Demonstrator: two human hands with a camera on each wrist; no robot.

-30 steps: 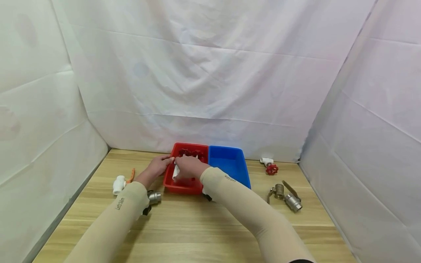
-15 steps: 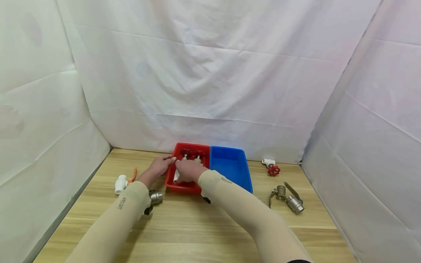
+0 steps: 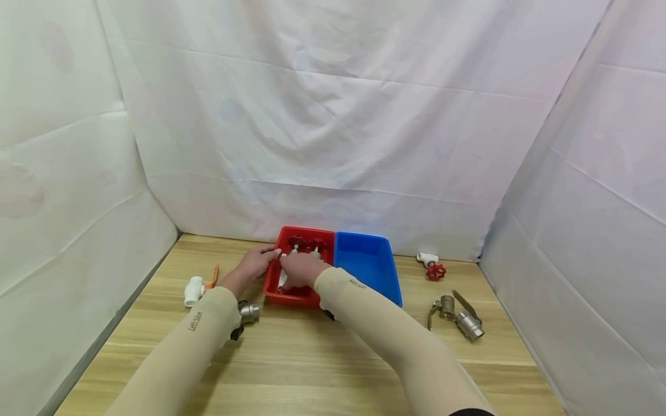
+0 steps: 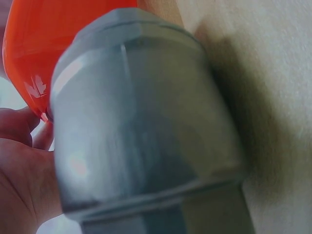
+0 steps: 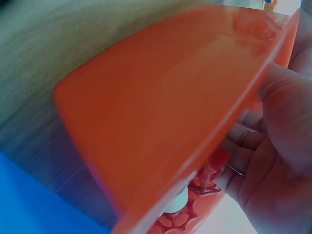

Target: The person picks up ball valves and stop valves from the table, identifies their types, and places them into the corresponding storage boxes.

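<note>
At the left rim of a red tray (image 3: pixel 291 300), my left hand (image 3: pixel 253 263) grips the wall, thumb over the edge. My right hand (image 3: pixel 302 270) reaches down inside the tray, its fingers around a white valve (image 3: pixel 282 279) that it partly hides. In the right wrist view that hand (image 5: pixel 273 151) shows behind the tray's near wall, fingers bent beside red handwheels (image 5: pixel 176 219). Farther back in the tray, valves with dark red handwheels (image 3: pixel 298 240) lie side by side. Close to the left wrist camera looms a metal valve body (image 4: pixel 141 122).
A blue tray (image 3: pixel 366 263) adjoins the red one. Left on the wooden table are a white valve with an orange lever (image 3: pixel 194 290) and a metal valve (image 3: pixel 250 312). Right are a red-wheeled white valve (image 3: pixel 428 259), a brass valve (image 3: pixel 446 306) and a steel valve (image 3: pixel 469 325).
My right hand has lowered slightly inside the red tray with the white valve, uncovering more of the valves behind. My left hand keeps its grip on the rim. The head view has shifted a little.
</note>
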